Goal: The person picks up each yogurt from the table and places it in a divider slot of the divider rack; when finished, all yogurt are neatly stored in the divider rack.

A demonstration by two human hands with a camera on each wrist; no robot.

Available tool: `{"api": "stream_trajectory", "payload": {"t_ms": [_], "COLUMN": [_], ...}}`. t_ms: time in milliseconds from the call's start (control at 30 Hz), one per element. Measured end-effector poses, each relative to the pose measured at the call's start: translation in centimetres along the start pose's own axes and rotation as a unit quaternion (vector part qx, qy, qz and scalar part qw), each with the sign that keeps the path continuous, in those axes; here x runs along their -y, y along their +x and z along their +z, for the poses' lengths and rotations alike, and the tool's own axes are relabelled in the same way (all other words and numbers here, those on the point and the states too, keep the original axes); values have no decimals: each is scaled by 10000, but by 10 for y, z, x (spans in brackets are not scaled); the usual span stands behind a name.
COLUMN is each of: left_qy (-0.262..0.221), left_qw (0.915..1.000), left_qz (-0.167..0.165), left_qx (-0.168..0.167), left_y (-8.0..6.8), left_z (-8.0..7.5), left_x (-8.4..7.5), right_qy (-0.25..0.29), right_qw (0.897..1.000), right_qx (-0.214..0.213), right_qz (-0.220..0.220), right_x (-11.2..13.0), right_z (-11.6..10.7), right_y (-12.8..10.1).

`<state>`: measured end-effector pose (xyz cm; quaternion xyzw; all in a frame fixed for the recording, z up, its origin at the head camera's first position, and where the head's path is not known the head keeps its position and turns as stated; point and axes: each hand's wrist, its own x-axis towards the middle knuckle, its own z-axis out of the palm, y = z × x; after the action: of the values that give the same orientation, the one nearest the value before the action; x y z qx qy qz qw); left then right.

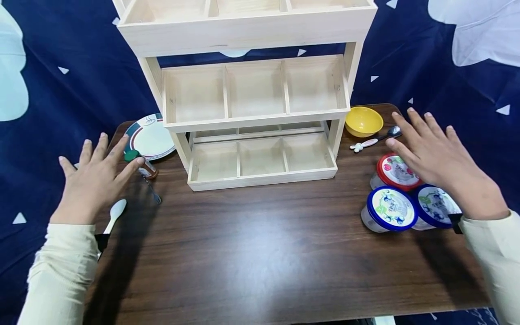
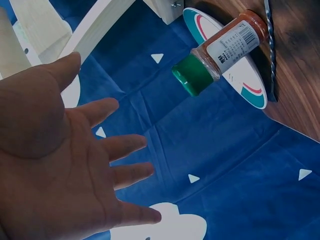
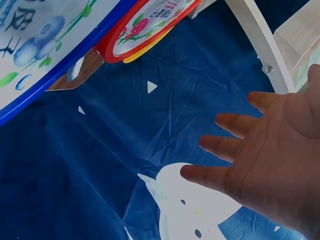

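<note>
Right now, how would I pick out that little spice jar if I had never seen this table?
Start at the wooden shelf rack and look to its left, where a plate lies. The spice jar stands at the plate's near edge, by the left hand. It alone has a green cap and reddish contents.

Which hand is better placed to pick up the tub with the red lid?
The right hand, probably. It hovers open directly above the red-lidded tub at the table's right side, fingers spread. The left hand is across the table, near the spice jar.
</note>
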<state>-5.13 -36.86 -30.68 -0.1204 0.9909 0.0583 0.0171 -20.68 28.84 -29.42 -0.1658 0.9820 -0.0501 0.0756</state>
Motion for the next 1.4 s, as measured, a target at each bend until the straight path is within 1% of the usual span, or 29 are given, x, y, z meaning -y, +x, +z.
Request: {"api": "stream_trajectory", "payload": {"t_ms": [133, 267, 333, 400, 467, 567, 700, 733, 833, 900, 967, 1000, 1067, 1100, 1133, 1167, 1200, 1233, 1267, 1300, 1333, 1367, 1400], "left_qy": [-41, -120, -330, -716, -1223, -1942, -2661, -2848, -3539, -4226, -5103, -5478, -6225, -6472, -6761, -6935, -7035, -7082, -7065, -6987, -6886, -6753, -6587], "left_qw": [10000, 9998, 9992, 9965, 9903, 9768, 9595, 9539, 9307, 9025, 8580, 8349, 7810, 7604, 7339, 7162, 7049, 6990, 6992, 7057, 7142, 7264, 7414], "left_qz": [55, 142, 237, 427, 625, 818, 750, 744, 687, 652, 487, 460, 476, 527, 647, 782, 895, 958, 1011, 1047, 1065, 1036, 995], "left_qx": [37, 24, -6, -108, -213, -385, -547, -591, -616, -515, -318, -272, -185, -148, -72, 35, 140, 271, 419, 539, 664, 749, 809], "left_y": [4, 5, 6, 8, 9, 11, 9, 9, 10, 11, 7, 6, 5, 4, 4, 5, 5, 5, 5, 5, 5, 4, 4], "left_z": [0, -2, -3, -4, -5, -7, -4, -3, 3, 7, 12, 14, 19, 22, 25, 28, 31, 34, 37, 40, 44, 47, 51], "left_x": [-2, -1, 1, 3, 6, 10, 12, 11, 8, 5, 3, 1, -2, -4, -5, -6, -6, -5, -4, -3, -1, 0, 0], "right_qy": [30, 48, 67, 97, 121, 164, 241, 261, 341, 449, 554, 619, 771, 861, 952, 1040, 1107, 1169, 1225, 1278, 1330, 1393, 1439], "right_qw": [10000, 10000, 9999, 9998, 9993, 9982, 9968, 9965, 9956, 9945, 9933, 9923, 9896, 9879, 9859, 9840, 9827, 9814, 9806, 9802, 9797, 9791, 9789], "right_qx": [16, 1, -64, -188, -349, -576, -732, -742, -744, -782, -885, -960, -1153, -1252, -1355, -1438, -1481, -1520, -1533, -1511, -1495, -1477, -1443], "right_qz": [-12, -41, -49, -37, -7, 62, 228, 294, 452, 537, 495, 484, 387, 328, 243, 176, 143, 78, 20, -10, -73, -127, -153], "right_x": [-3, -5, -7, -10, -13, -21, -33, -37, -48, -56, -62, -64, -70, -73, -76, -78, -80, -83, -84, -86, -87, -89, -90], "right_z": [1, 0, -1, -3, -4, -6, -7, -7, -6, -5, -2, -1, 2, 4, 6, 9, 11, 14, 16, 19, 22, 25, 27], "right_y": [-1, -1, -2, -3, -5, -10, -19, -22, -31, -38, -41, -42, -45, -46, -48, -50, -53, -55, -57, -59, -60, -62, -63]}}
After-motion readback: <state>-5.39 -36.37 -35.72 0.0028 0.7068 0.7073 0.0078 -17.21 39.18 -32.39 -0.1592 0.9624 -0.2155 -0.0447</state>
